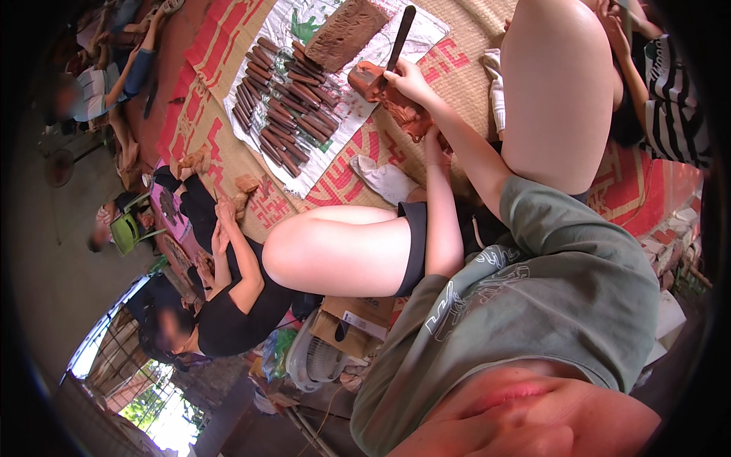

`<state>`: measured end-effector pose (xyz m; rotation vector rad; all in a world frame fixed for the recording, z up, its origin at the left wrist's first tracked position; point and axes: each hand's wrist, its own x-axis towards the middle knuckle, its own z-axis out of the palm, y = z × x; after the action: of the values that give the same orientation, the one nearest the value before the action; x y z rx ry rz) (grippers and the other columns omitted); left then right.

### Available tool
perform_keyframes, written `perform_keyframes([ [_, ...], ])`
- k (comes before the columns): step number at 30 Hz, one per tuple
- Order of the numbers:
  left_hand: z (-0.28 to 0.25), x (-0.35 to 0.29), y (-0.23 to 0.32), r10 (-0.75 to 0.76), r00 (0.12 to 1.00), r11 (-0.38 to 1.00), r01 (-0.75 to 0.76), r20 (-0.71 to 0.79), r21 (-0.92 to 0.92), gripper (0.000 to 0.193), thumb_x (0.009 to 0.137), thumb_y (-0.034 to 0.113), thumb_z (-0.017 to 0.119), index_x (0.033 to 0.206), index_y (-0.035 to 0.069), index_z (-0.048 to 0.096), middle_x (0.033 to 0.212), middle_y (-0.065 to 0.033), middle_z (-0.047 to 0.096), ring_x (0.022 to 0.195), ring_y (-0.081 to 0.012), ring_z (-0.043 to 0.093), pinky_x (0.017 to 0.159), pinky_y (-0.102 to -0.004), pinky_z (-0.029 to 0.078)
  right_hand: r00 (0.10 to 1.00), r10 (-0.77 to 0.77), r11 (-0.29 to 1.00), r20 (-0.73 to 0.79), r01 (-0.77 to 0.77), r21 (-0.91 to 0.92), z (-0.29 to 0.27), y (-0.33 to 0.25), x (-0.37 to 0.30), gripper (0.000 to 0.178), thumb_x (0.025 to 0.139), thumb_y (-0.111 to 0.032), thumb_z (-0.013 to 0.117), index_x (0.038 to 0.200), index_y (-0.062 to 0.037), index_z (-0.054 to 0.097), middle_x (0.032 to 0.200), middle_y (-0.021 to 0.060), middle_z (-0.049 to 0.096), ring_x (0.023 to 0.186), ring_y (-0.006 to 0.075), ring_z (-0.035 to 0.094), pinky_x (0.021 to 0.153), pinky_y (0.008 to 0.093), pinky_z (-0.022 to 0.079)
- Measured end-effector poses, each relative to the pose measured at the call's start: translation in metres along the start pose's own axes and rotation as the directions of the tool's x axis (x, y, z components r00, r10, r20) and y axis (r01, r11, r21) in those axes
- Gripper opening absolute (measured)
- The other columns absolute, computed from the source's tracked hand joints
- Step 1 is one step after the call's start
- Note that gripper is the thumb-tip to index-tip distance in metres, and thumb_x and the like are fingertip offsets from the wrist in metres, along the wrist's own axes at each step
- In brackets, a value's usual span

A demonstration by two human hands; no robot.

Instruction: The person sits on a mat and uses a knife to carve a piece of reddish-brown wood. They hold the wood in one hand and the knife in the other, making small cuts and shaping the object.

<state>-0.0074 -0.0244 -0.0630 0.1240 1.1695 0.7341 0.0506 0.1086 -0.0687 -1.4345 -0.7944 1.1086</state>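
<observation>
My right hand (pixel 410 82) is closed round the lower part of a long, dark carving tool (pixel 402 36), which slants upward. Its working end is hidden at the reddish-brown carving (pixel 403 110), a knobbly figure-like piece that looks like wood. Near the carving's lower end is my left hand (pixel 435 146), holding it; my right forearm covers some of those fingers. Left of the carving, many dark-handled tools (pixel 293 99) lie in rows on a white cloth (pixel 335 156). A rough brown block (pixel 346 34) rests at the cloth's far end.
My bare knees (pixel 335 251) rise either side of the work. Beneath is a red-patterned straw mat (pixel 266 202). A person in black (pixel 236 312) sits close on the left; another in stripes (pixel 674 107) is on the right. A fan (pixel 316 358) and a cardboard box (pixel 354 324) stand nearby.
</observation>
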Motion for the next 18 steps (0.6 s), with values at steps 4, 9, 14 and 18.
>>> perform_keyframes([
  [4,-0.006,0.001,0.000,-0.030,0.999,0.999,0.029,0.014,0.021,0.022,0.078,0.023,0.054,0.058,0.019,0.046,0.044,0.0085,0.038,0.035,-0.0056,0.030,0.036,-0.0210,0.021,0.991,0.039,0.999,0.125,-0.040,0.009,-0.003,0.007,-0.001,0.013,0.079,-0.007,0.058,0.088,0.0001,0.052,0.078,0.0016,0.054,0.075,0.0102,0.049,0.070,0.0269,0.042],
  [9,0.001,-0.004,0.001,0.015,1.000,1.000,-0.015,0.016,0.012,0.021,0.078,0.024,0.053,0.059,0.018,0.047,0.045,0.0077,0.040,0.035,-0.0055,0.032,0.036,-0.0208,0.022,0.991,-0.001,0.999,0.131,0.006,-0.040,0.002,0.010,0.003,0.011,0.080,-0.004,0.058,0.089,0.0009,0.053,0.082,0.0026,0.056,0.079,0.0099,0.050,0.074,0.0268,0.042],
  [14,-0.007,-0.002,0.003,-0.002,0.998,1.000,0.003,0.067,-0.007,0.021,0.078,0.024,0.053,0.058,0.018,0.048,0.045,0.0073,0.041,0.036,-0.0057,0.036,0.035,-0.0202,0.024,0.994,0.023,0.998,0.107,-0.017,-0.064,0.003,0.006,-0.001,0.014,0.080,-0.004,0.057,0.093,0.0006,0.053,0.083,0.0024,0.056,0.080,0.0093,0.050,0.075,0.0263,0.042],
  [18,-0.007,0.000,0.001,-0.012,0.997,1.000,0.013,0.071,-0.012,0.021,0.078,0.023,0.052,0.058,0.018,0.048,0.044,0.0074,0.041,0.035,-0.0059,0.035,0.035,-0.0201,0.023,0.985,-0.003,1.000,0.175,0.007,-0.020,0.003,0.023,0.007,0.014,0.081,-0.004,0.056,0.094,0.0006,0.052,0.083,0.0020,0.056,0.079,0.0090,0.049,0.074,0.0262,0.042],
])
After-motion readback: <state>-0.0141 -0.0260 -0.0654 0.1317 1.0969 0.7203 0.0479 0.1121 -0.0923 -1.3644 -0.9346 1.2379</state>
